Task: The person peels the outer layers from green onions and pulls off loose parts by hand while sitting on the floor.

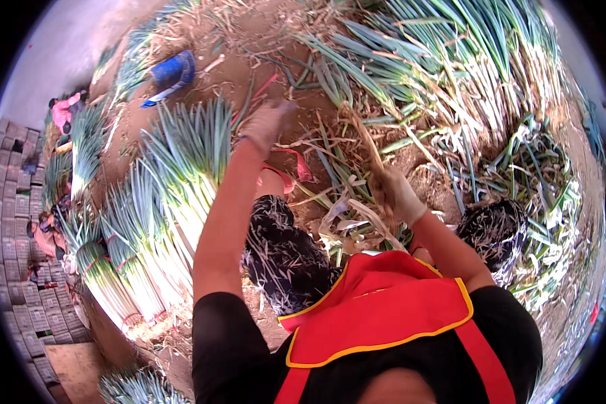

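In the head view, the 1 on hand, I see a person in a red apron working over a dirt floor strewn with leaves. The right hand, pale as if gloved, has its fingers closed around the lower end of a brownish stalk, which slants up and away toward green leaves, between the person's knees and a big heap of long green onions. The left hand is blurred above the floor, just beside the cleaned onions; I can't tell whether its fingers are spread or pressed together. Those cleaned onions lie in a row on the left, white ends toward the person, 2 bundles bound with red ties. A red strip lies near the left hand, peelings pile up on the right, and a blue object sits farther off.
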Available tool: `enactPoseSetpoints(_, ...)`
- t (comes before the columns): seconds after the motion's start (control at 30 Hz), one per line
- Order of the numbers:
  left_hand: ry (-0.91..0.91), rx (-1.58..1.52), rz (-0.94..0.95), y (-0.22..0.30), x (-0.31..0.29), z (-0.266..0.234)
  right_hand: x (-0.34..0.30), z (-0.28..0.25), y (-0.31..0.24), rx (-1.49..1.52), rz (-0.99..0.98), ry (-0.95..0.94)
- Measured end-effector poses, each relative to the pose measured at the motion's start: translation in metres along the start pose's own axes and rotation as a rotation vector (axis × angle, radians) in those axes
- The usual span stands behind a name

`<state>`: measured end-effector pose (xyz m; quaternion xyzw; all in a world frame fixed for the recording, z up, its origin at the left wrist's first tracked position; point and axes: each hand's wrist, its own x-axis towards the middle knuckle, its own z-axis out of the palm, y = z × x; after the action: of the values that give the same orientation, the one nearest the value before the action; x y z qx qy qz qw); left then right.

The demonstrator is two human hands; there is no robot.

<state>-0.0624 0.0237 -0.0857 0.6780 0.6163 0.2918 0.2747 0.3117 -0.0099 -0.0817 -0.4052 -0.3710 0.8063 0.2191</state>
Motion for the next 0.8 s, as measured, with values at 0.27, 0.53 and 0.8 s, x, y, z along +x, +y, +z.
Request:
enactPoseSetpoints(0.27,0.076,-1.248,-0.591,0.103,0.008,0.064,-0.117,0.024,0.048,-0.323,-0.113,0.01)
enactPoseSetpoints(0.53,0.102,-1.357,-0.322,0.142,-0.014,0.065,0.009,0.074,-0.059,-0.596,-0.917,0.228)
enactPoseSetpoints(0.8,0.511,-1.36,-0.329,0.099,-0.006,0.016,0.033,0.064,-0.039,-0.615,-0.455,0.078)
